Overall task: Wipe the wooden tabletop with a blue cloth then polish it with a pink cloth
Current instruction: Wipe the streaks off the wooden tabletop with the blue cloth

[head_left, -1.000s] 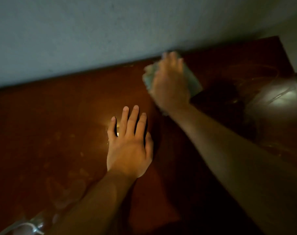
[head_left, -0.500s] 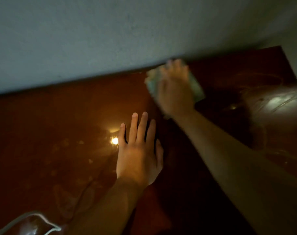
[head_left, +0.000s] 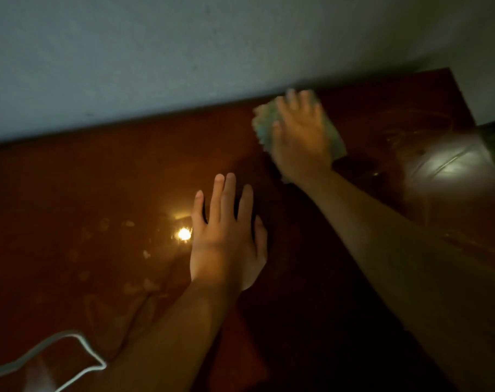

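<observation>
The right hand (head_left: 300,137) presses flat-fingered on the blue cloth (head_left: 264,124), at one o'clock near the table's (head_left: 99,179) far edge by the wall (head_left: 184,52). The left hand (head_left: 226,236) rests released, fingers straight, mid-table. A white cord (head_left: 56,352) lies at seven o'clock.

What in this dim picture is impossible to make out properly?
Head view only:
- Cloth: mostly hidden under the blurred right hand; its colour is unclear in the dim light.
- Pale shiny object at the right edge: blurred and cut off, unidentifiable.
- White cord, bottom left: cut off by the frame.
- Tabletop under the left hand: hidden.
</observation>
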